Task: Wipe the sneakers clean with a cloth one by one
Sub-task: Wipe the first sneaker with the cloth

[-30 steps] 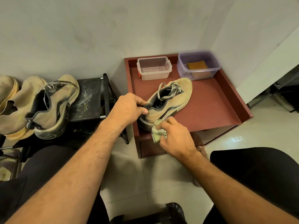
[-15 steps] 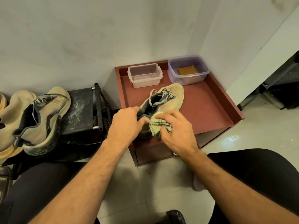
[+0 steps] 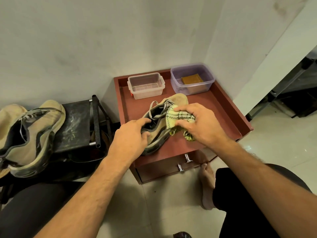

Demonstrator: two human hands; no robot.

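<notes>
The right hand (image 3: 204, 125), its grip bunched round the cloth (image 3: 180, 121), has climbed from the heel to the laces of the sneaker (image 3: 164, 117) on the red tabletop (image 3: 214, 107), so wiping is advancing, while the left hand (image 3: 132, 136) seemingly clasps the heel collar.

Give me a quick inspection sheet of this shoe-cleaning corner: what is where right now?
Surface: red-brown cabinet top with raised rim, drawer below.
Job's things: tan sneaker on the cabinet; yellow checked cloth on its side; more tan sneakers on black rack.
Clutter: clear box; purple tub holding brown block.
Grippers: left hand holds the sneaker's heel; right hand grips the cloth.
Cables: nothing seen.
Surroundings: pale walls, tiled floor, bare foot.
</notes>
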